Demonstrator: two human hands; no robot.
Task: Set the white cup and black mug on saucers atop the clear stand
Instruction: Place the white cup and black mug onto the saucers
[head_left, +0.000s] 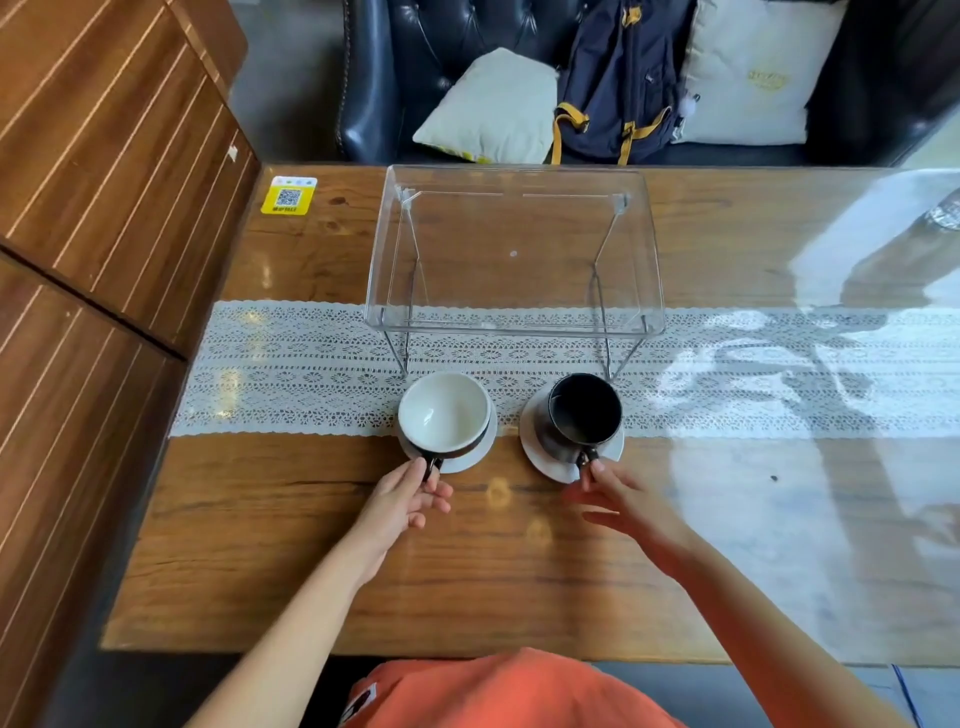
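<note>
A: Both hands at the handles. Left hand pinches the white cup handle; right hand fingers look half-open, barely touching the black mug.

B: Both sit on saucers on the table, just in front of the clear stand. Imo grab saucer + cup tgthr, lift level.

Hands at cup, mug handles
</note>
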